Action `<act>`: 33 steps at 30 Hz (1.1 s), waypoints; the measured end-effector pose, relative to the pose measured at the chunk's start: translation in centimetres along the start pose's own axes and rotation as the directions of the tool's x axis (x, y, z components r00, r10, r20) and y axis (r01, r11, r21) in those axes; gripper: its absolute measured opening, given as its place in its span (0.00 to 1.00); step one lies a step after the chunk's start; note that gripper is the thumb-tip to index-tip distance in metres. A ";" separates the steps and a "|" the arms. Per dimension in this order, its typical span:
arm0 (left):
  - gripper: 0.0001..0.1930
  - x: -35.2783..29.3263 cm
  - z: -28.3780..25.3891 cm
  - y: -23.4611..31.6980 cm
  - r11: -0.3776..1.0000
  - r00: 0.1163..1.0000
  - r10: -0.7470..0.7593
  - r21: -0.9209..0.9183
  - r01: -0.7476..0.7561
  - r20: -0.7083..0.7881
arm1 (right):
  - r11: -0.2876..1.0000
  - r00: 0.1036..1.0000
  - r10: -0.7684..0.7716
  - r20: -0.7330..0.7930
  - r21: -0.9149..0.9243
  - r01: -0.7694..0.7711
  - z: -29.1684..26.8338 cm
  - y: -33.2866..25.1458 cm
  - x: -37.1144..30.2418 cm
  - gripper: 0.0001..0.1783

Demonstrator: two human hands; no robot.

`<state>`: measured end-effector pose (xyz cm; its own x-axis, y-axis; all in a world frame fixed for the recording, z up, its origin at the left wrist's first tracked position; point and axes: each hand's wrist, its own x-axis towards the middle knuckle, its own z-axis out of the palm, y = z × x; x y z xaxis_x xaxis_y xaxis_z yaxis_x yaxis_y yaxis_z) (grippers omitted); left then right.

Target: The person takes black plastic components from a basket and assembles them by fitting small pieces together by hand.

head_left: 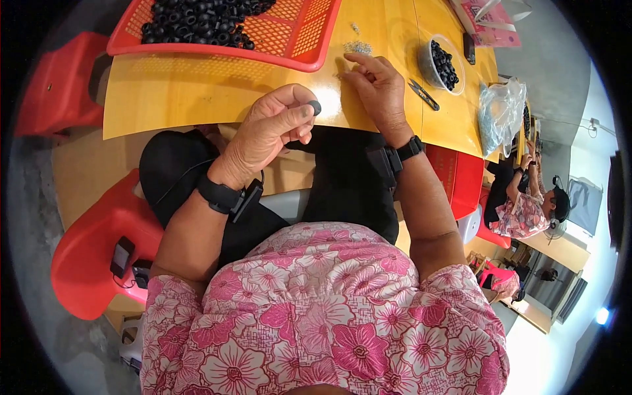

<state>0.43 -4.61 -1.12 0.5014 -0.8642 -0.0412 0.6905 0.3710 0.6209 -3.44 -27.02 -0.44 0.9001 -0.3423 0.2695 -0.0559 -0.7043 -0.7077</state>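
Observation:
My left hand (266,128) is closed, pinching a small round black plastic piece (315,107) between thumb and fingertips, above the table's near edge. My right hand (380,92) hovers over the yellow table (217,92), its index finger and thumb apart, with nothing visible between them. Just beyond its fingertips lies a small heap of tiny silvery metal parts (357,47). Beside that hand rests a pair of dark thread snips (424,95). A clear round tub (428,69) of black pieces stands to their right.
At the far left, a red plastic basket (289,61) holds many black ring-shaped pieces (197,23). Rightward are a clear plastic bag (501,105), a dark box-like object (469,49) and a pink package (490,26). Red stools (108,243) stand around. Another person (526,204) sits at the right.

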 end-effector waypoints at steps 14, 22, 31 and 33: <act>0.10 1.6 0.4 -1.0 0.984 0.981 0.167 -0.044 -0.172 -0.103 | 0.981 0.970 -0.172 0.171 -0.063 0.185 0.6 -3.7 -3.9 0.26; 0.10 2.7 0.2 -1.6 0.984 0.979 0.142 -0.090 -0.156 -0.144 | 0.997 0.990 -0.043 0.133 0.075 0.034 1.1 -2.8 -3.5 0.23; 0.07 2.9 0.8 -2.2 0.978 0.969 0.209 0.001 -0.211 -0.134 | 0.998 0.999 -0.031 0.038 0.056 0.028 0.8 -1.2 -3.5 0.14; 0.07 2.9 0.7 -2.3 0.977 0.975 0.185 0.131 -0.170 -0.121 | 0.999 1.000 -0.028 0.003 0.046 0.027 0.8 -0.9 -3.4 0.13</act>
<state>-0.12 -8.25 -2.11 0.6799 -0.7331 -0.0194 0.5214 0.4647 0.7157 -6.16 -24.74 -1.27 0.9026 -0.3210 0.2870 -0.0113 -0.6841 -0.7293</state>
